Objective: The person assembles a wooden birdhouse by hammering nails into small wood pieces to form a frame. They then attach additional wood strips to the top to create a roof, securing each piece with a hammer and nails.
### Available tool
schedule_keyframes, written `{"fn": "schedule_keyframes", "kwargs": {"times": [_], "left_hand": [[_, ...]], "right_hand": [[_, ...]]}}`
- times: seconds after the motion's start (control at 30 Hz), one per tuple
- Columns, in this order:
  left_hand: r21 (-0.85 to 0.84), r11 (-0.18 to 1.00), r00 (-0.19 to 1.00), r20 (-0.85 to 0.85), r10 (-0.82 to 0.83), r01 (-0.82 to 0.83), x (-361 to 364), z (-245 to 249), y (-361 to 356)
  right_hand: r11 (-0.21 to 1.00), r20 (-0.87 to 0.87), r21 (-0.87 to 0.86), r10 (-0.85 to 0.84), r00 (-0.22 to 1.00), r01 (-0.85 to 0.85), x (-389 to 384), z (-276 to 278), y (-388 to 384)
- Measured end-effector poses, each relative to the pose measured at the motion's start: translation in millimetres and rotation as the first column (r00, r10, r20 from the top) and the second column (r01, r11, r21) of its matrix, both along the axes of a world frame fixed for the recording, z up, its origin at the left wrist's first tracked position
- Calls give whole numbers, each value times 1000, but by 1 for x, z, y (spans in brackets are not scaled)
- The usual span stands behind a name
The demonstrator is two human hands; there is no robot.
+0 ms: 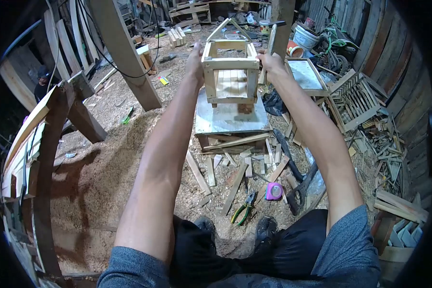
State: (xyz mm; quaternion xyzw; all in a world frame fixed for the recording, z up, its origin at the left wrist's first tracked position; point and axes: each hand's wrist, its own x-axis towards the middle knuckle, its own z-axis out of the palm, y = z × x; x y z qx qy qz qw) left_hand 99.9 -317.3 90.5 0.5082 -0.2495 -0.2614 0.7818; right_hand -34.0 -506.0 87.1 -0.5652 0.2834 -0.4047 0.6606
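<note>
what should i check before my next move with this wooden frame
1. Left hand against the side of the wooden frame: ok
2. Hammer in the right hand: ok
3. Peak slats meeting at the top: ok
4. Frame resting firmly on the low table: cannot tell
5. Joints tight: cannot tell
6. Ground near the feet free of tools: not ok, pliers and pink tape measure lie there

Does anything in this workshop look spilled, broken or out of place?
The floor looks untidy: wood offcuts lie scattered over shavings, with pliers and a pink tape measure among them near the shoes, where they could be stepped on. The wooden frame being held looks upright.
</note>
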Motion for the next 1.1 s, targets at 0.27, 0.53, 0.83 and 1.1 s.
{"fn": "schedule_keyframes", "kwargs": {"times": [0.27,0.53,0.83,1.1], "left_hand": [[292,957,980,-191,52,6,31,-41,2],[508,859,996,-4,84,-71,62,-60,10],[340,935,992,-105,-65,97,36,-62,-16],[469,876,983,79,-168,112,45,-68,-20]], "right_hand": [[989,-285,-67,108,952,-133,3,-53,-15],[981,-280,161,151,948,-109,-2,-44,-2],[966,-213,238,157,964,-105,17,-65,-13],[991,-263,75,130,956,-114,7,-66,-4]]}}
